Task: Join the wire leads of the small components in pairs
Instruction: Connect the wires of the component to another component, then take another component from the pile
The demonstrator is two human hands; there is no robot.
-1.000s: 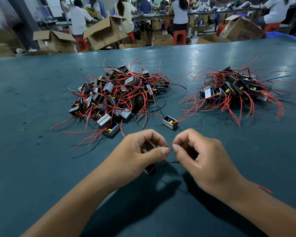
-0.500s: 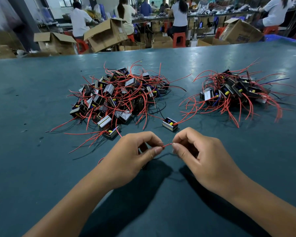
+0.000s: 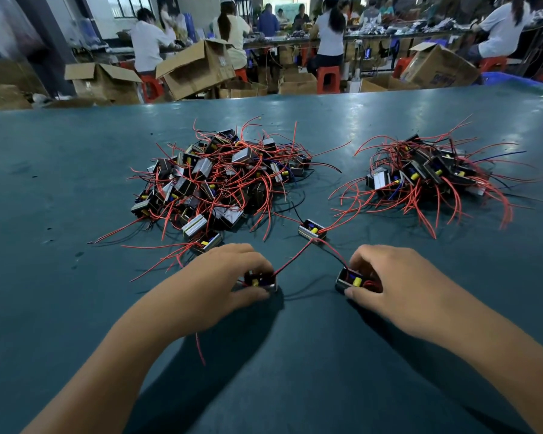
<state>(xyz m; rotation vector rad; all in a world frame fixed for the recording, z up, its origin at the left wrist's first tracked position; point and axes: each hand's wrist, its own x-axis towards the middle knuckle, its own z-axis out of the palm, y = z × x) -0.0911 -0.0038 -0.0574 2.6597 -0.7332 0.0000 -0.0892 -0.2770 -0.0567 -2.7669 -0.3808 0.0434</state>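
Note:
My left hand [image 3: 229, 277] grips a small black component [image 3: 259, 280] with a yellow part, low on the green table. My right hand [image 3: 389, 277] grips a second component [image 3: 351, 280] a short way to the right. A red lead [image 3: 290, 263] from the left one and a red-and-black lead [image 3: 334, 252] from the right one rise to meet in a peak near a loose component [image 3: 312, 230] lying just beyond. A large pile of components with red leads [image 3: 223, 180] lies behind my left hand, and a smaller pile [image 3: 430, 177] sits back right.
A loose red wire [image 3: 199, 346] trails under my left forearm. Bare green tabletop [image 3: 279, 355] spreads in front of me. Past the table's far edge stand open cardboard boxes [image 3: 195, 68], red stools and several seated people at benches.
My hands were pinching wire ends together at the centre. They have since moved apart and down, each now holding a component, with the leads stretched between them.

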